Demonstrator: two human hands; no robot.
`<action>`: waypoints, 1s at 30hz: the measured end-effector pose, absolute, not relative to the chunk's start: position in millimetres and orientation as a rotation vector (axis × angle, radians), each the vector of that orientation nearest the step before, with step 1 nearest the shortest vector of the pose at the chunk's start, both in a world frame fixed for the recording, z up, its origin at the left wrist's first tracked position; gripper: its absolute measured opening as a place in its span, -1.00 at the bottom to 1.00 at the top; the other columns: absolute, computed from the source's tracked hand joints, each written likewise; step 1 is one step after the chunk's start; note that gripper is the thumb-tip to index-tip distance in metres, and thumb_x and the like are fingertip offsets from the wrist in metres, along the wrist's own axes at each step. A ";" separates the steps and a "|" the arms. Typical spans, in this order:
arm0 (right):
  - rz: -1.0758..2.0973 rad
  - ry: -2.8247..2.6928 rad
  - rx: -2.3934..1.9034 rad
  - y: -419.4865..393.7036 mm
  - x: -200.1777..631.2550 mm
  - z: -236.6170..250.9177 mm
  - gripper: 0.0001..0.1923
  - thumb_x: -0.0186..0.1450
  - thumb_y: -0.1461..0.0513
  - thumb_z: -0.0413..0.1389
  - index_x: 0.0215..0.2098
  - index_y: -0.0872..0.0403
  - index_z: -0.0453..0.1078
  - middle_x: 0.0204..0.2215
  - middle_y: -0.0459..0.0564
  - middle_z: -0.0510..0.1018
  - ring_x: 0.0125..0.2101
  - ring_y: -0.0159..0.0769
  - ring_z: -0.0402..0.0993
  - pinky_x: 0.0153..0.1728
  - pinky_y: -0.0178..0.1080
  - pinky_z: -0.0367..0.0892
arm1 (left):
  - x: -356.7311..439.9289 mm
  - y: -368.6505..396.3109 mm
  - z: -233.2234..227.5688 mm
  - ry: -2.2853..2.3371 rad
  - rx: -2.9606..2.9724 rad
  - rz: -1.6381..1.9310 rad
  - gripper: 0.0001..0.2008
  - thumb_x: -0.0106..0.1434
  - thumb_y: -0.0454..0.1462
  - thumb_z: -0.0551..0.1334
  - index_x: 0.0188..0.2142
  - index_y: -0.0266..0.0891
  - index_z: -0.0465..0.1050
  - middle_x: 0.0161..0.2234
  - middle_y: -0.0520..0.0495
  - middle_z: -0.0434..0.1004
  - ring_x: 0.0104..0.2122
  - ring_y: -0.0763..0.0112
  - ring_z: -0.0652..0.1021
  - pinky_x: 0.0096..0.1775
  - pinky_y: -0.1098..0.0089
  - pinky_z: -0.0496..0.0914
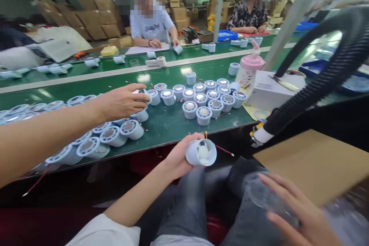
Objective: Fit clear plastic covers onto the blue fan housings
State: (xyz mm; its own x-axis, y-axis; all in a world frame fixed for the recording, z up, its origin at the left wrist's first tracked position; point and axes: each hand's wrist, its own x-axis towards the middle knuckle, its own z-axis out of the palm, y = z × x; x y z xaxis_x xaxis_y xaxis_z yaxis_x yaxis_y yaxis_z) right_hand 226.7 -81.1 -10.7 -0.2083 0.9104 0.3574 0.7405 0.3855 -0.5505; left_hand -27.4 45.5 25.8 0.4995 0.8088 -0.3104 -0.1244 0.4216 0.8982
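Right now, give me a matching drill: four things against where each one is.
1 fan housing
2 pink bottle
3 black hose
4 co-worker's hand

A curving down at the right
B standing beside the white box
C held in the left hand
D reaching among fan units on the green belt

Pairs: 1-C, 2-B, 3-A, 4-D

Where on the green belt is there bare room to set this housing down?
Bare green conveyor belt lies between the toppled pale-blue round housings and the upright cluster of them; also behind that cluster, before the white stripe. Far left is crowded.
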 end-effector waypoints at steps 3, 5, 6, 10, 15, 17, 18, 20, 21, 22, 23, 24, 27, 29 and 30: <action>0.220 -2.122 -1.428 -91.3 206.2 -4.5 -0.52 0.36 0.15 0.06 0.24 -0.05 0.22 0.06 0.15 0.36 -0.02 -0.04 0.43 -0.15 -0.11 0.48 | -16.9 32.5 5.8 0.670 0.537 0.526 -0.54 -0.02 -0.09 0.43 -0.20 -0.27 0.38 -0.28 -0.07 0.52 -0.39 0.40 0.53 -0.38 0.43 0.42; 0.174 -2.132 -1.471 -83.8 192.4 -3.8 -0.52 0.34 0.20 0.07 0.22 -0.02 0.25 0.05 0.20 0.34 -0.04 0.02 0.41 -0.18 -0.02 0.48 | -15.9 30.1 -2.8 0.632 0.467 0.451 -0.49 -0.08 -0.20 0.47 -0.15 -0.35 0.44 -0.27 -0.10 0.57 -0.34 0.38 0.55 -0.30 0.43 0.44; 0.158 -2.122 -1.488 -79.7 187.9 -3.7 -0.52 0.33 0.21 0.08 0.22 0.00 0.26 0.04 0.21 0.34 -0.06 0.04 0.40 -0.20 0.00 0.48 | -15.6 29.8 -6.4 0.635 0.441 0.393 -0.52 -0.05 -0.19 0.45 -0.16 -0.39 0.46 -0.29 -0.12 0.58 -0.35 0.37 0.55 -0.31 0.42 0.44; 0.140 -2.143 -1.485 -73.4 182.0 -0.3 -0.52 0.30 0.23 0.11 0.19 0.03 0.31 0.02 0.24 0.34 -0.08 0.06 0.38 -0.20 0.04 0.47 | -10.8 30.9 -13.4 0.704 0.519 0.132 -0.53 0.18 0.05 0.21 -0.29 -0.38 0.46 -0.49 -0.07 0.51 -0.59 0.44 0.48 -0.60 0.48 0.31; 0.086 -2.189 -1.576 -73.4 179.6 3.6 -0.52 0.26 0.29 0.13 0.16 -0.01 0.36 0.05 0.23 0.37 -0.13 0.06 0.40 -0.28 0.01 0.47 | -0.2 36.9 0.9 0.736 0.963 -0.052 -0.26 0.19 0.30 -0.09 -0.31 -0.34 0.44 -0.53 0.01 0.38 -0.71 0.58 0.27 -0.76 0.54 0.06; 0.084 -2.164 -1.679 -71.4 180.5 2.6 -0.57 0.25 0.29 0.13 0.11 0.02 0.40 0.06 0.23 0.38 -0.14 0.08 0.41 -0.32 0.00 0.47 | 2.4 38.1 9.7 0.720 1.267 -0.045 -0.40 0.22 0.21 0.04 -0.32 -0.31 0.45 -0.49 0.03 0.37 -0.61 0.56 0.32 -0.66 0.55 0.17; 0.118 -2.151 -1.726 -70.4 181.9 1.9 -0.62 0.25 0.29 0.15 0.04 0.03 0.44 0.07 0.22 0.38 -0.14 0.09 0.41 -0.34 0.00 0.47 | 3.1 37.8 13.9 0.712 1.442 -0.013 -0.51 0.24 0.12 0.12 -0.32 -0.29 0.46 -0.45 0.03 0.39 -0.54 0.54 0.37 -0.56 0.54 0.26; 0.308 -2.128 -1.765 -69.1 186.1 0.9 -0.75 0.20 0.33 0.19 -0.13 0.04 0.49 0.07 0.18 0.39 -0.10 0.09 0.41 -0.34 -0.03 0.47 | 3.6 35.8 20.6 0.700 1.751 0.089 -0.72 0.26 -0.06 0.20 -0.30 -0.25 0.49 -0.34 0.00 0.43 -0.35 0.45 0.44 -0.31 0.48 0.35; 0.456 -2.101 -1.743 -68.8 188.5 0.8 -0.81 0.17 0.36 0.21 -0.23 0.04 0.49 0.06 0.14 0.39 -0.07 0.06 0.40 -0.31 -0.06 0.46 | 3.4 34.2 22.5 0.695 1.851 0.146 -0.77 0.27 -0.12 0.21 -0.28 -0.23 0.50 -0.28 -0.02 0.43 -0.26 0.41 0.45 -0.20 0.44 0.35; 0.619 -2.053 -1.702 -68.7 190.7 1.2 -0.84 0.15 0.38 0.23 -0.31 0.04 0.47 0.05 0.10 0.38 -0.04 0.01 0.40 -0.26 -0.09 0.46 | 3.0 32.5 23.3 0.690 1.906 0.200 -0.80 0.27 -0.15 0.22 -0.27 -0.22 0.50 -0.24 -0.03 0.43 -0.21 0.39 0.45 -0.14 0.41 0.34; 0.773 -1.984 -1.653 -68.7 192.6 1.9 -0.85 0.14 0.38 0.24 -0.35 0.04 0.45 0.04 0.06 0.38 -0.02 -0.04 0.39 -0.20 -0.11 0.44 | 2.5 30.9 22.6 0.694 1.921 0.248 -0.81 0.26 -0.16 0.24 -0.24 -0.22 0.49 -0.21 -0.04 0.43 -0.20 0.38 0.46 -0.12 0.39 0.34; 0.894 -1.900 -1.610 -68.8 194.0 3.0 -0.88 0.15 0.35 0.25 -0.37 0.03 0.44 0.03 0.04 0.38 -0.01 -0.09 0.39 -0.14 -0.13 0.42 | 1.9 29.6 20.6 0.705 1.907 0.293 -0.79 0.22 -0.15 0.28 -0.21 -0.21 0.48 -0.20 -0.04 0.43 -0.20 0.37 0.46 -0.12 0.39 0.34; 1.083 -1.645 -1.564 -68.8 196.2 7.2 -0.89 0.29 0.19 0.15 -0.40 0.02 0.43 -0.01 0.01 0.39 -0.03 -0.17 0.40 -0.10 -0.17 0.38 | -0.4 28.2 8.4 0.725 1.849 0.417 -0.50 -0.01 -0.07 0.45 -0.11 -0.19 0.45 -0.19 -0.05 0.42 -0.22 0.34 0.47 -0.18 0.36 0.37; 1.138 -1.499 -1.568 -68.7 197.0 9.4 -0.76 0.34 0.14 0.08 -0.46 0.04 0.43 -0.05 0.02 0.42 -0.05 -0.17 0.41 -0.18 -0.21 0.40 | -2.1 28.9 -1.2 0.690 1.855 0.485 -0.37 -0.14 -0.06 0.50 -0.06 -0.15 0.47 -0.18 -0.07 0.39 -0.20 0.28 0.47 -0.15 0.32 0.39; 1.154 -1.435 -1.571 -68.6 197.6 10.0 -0.71 0.34 0.14 0.08 -0.51 0.05 0.41 -0.08 0.03 0.44 -0.05 -0.16 0.42 -0.22 -0.23 0.40 | -3.0 29.2 -5.3 0.662 1.871 0.518 -0.36 -0.17 -0.07 0.52 -0.06 -0.13 0.50 -0.16 -0.09 0.36 -0.16 0.25 0.47 -0.11 0.28 0.39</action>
State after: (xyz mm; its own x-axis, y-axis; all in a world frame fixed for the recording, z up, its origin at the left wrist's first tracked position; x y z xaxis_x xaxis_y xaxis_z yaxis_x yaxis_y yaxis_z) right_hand 197.6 -68.6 10.0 -0.0132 0.9885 -0.1504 0.3592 -0.1357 -0.9233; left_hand -3.0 29.2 -5.3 0.7545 0.6544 0.0511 0.2060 -0.3099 0.9282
